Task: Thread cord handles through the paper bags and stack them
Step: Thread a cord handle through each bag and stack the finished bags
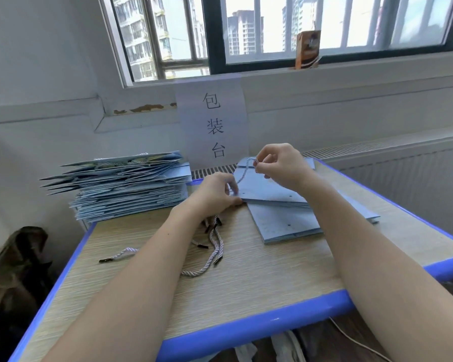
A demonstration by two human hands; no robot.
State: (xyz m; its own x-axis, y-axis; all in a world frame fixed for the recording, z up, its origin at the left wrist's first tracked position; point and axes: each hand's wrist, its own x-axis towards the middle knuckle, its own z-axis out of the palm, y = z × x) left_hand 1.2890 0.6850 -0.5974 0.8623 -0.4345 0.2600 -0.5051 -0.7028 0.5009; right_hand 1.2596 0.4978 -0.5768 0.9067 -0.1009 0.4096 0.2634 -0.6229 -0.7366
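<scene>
The right hand [280, 163] is pinching the tip of a twisted cord [242, 171] between thumb and forefinger, the other fingers curling loosely, above the far edge of the top paper bag [270, 188]. The cord is running down toward 7 o'clock to the left hand [216, 194], whose curled fingers are gripping the bag's near-left edge and the cord there; how tightly they are closing on the cord cannot be told. That bag is lying tilted on a small pile of flat blue bags [288, 226] at about 1 o'clock on the table [246, 333].

At 10 o'clock a tall stack of finished bags [120, 189] is sitting at the table's far-left corner, overhanging it. Loose cords [215, 252] with dark tips are lying at the centre, partly hidden under the left forearm, and one more cord [120, 255] is lying at 9 o'clock of them. At 12 o'clock a paper sign [213, 124] is hanging on the wall, below a window sill holding an orange carton [307, 49].
</scene>
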